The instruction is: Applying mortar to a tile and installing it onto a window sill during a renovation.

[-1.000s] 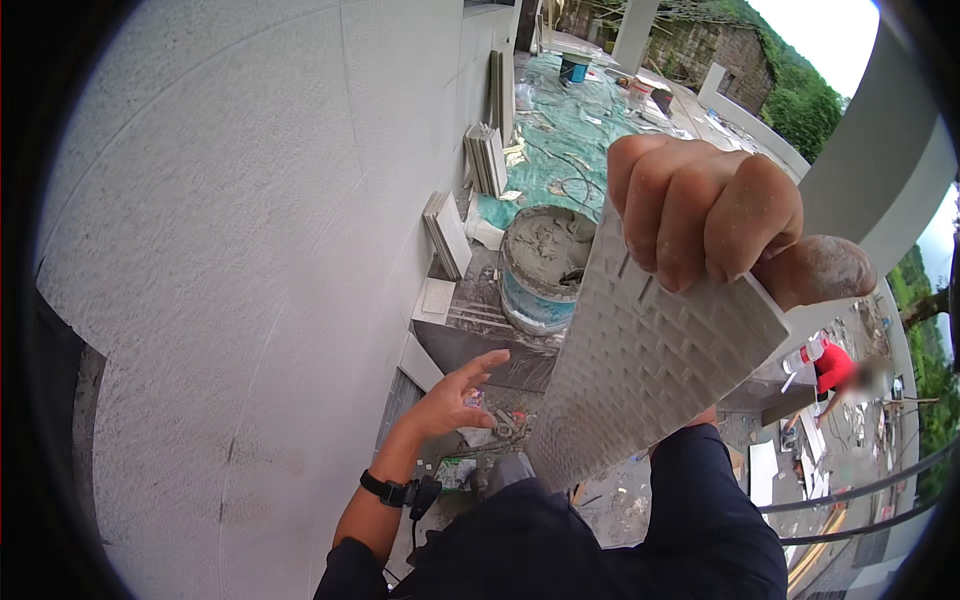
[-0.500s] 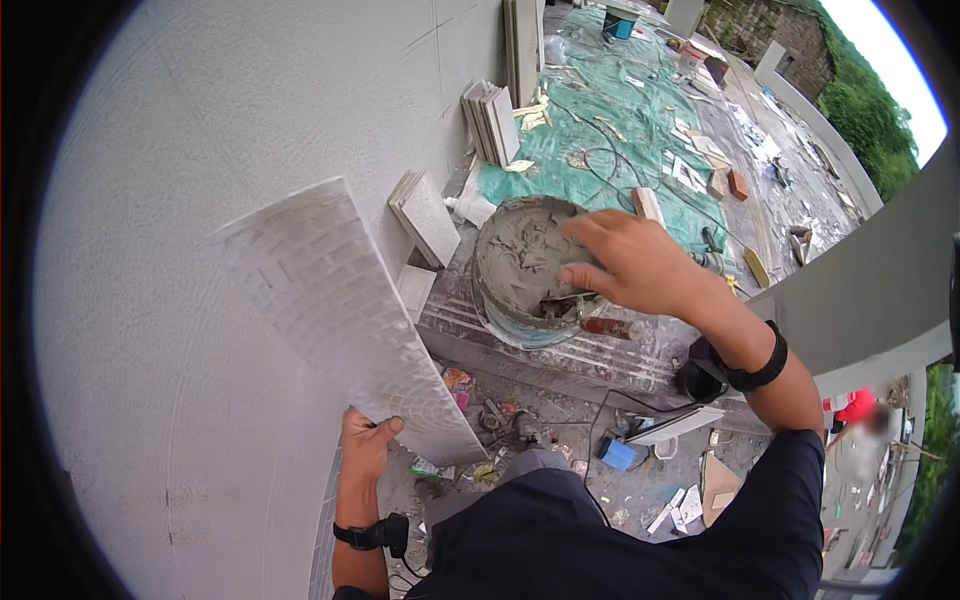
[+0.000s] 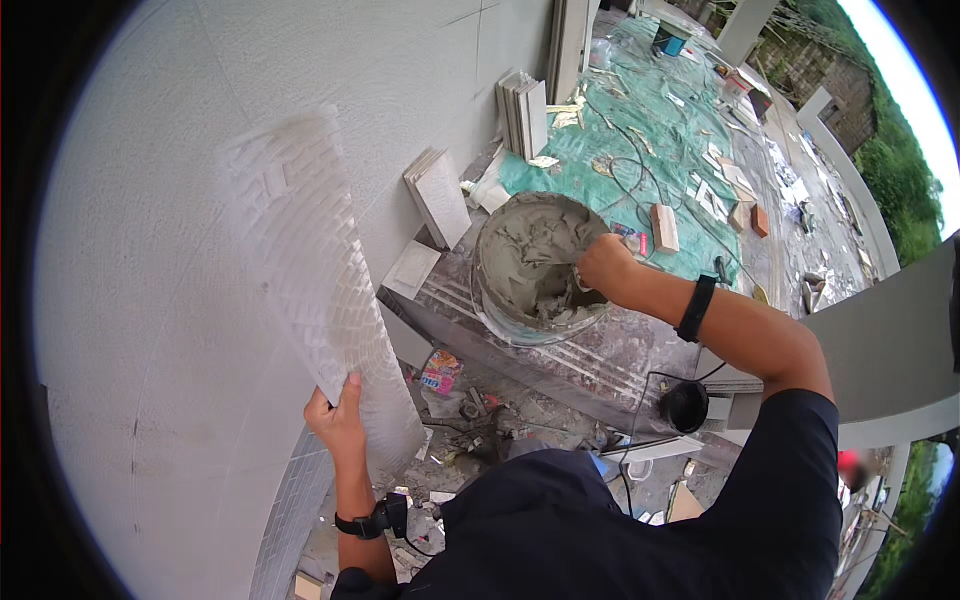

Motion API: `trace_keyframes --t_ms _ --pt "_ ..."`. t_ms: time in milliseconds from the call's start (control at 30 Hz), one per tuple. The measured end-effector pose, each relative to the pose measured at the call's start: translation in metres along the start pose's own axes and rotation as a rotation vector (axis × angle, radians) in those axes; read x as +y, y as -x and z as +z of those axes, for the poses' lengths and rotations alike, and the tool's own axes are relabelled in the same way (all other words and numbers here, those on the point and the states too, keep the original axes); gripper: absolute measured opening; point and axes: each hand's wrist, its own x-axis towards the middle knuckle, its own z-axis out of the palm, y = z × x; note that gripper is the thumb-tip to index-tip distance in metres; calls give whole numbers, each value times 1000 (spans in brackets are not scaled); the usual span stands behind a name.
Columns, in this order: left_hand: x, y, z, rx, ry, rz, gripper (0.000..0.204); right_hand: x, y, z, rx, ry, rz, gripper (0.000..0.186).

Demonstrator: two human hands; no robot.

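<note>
My left hand [image 3: 338, 420] grips the lower edge of a long, pale tile [image 3: 315, 250], thumb on the face toward me. That face carries a pattern of ridges, and the tile stands on end beside the wall. At the right rim of a bucket [image 3: 483, 300] full of wet grey mortar [image 3: 530, 235], my right hand [image 3: 606, 270] is closed on a trowel. Its fingers hide most of the trowel, and the blade is hard to make out against the mortar.
Stacked tiles [image 3: 437, 195] and another stack [image 3: 522, 112] lean along the wall [image 3: 180, 250]. The bucket stands on a grooved stone step [image 3: 580, 375]. Beyond lie a green sheet [image 3: 640, 100], a cable and bricks [image 3: 664, 228]. A black container [image 3: 684, 406] sits near my right arm.
My right hand has gone from open fingers above the bucket to a closed grip on the trowel at its rim. My left hand has shifted slightly left and the tile stands more upright.
</note>
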Motion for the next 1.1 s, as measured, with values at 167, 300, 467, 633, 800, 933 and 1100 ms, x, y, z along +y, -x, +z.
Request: trace_keyframes --t_ms 167,300,467,633,800,933,1100 --pt "-36 20 -25 96 136 -38 18 1 2 -7 48 -12 3 8" --pt "-60 39 -51 122 515 -237 26 72 67 -33 87 -140 98 13" --pt "-82 62 -59 208 784 -446 52 85 61 -10 -8 -261 254 22" --pt "-101 112 -64 228 962 -470 58 47 7 63 -13 -512 62 34" --pt "-110 155 -53 316 1220 -485 63 38 -14 103 10 -853 34 40" --pt "-102 171 -39 311 1206 -325 64 15 -30 106 2 -1126 55 43" --pt "-81 177 -31 350 1339 -316 64 16 -20 110 -109 -1509 52 34"
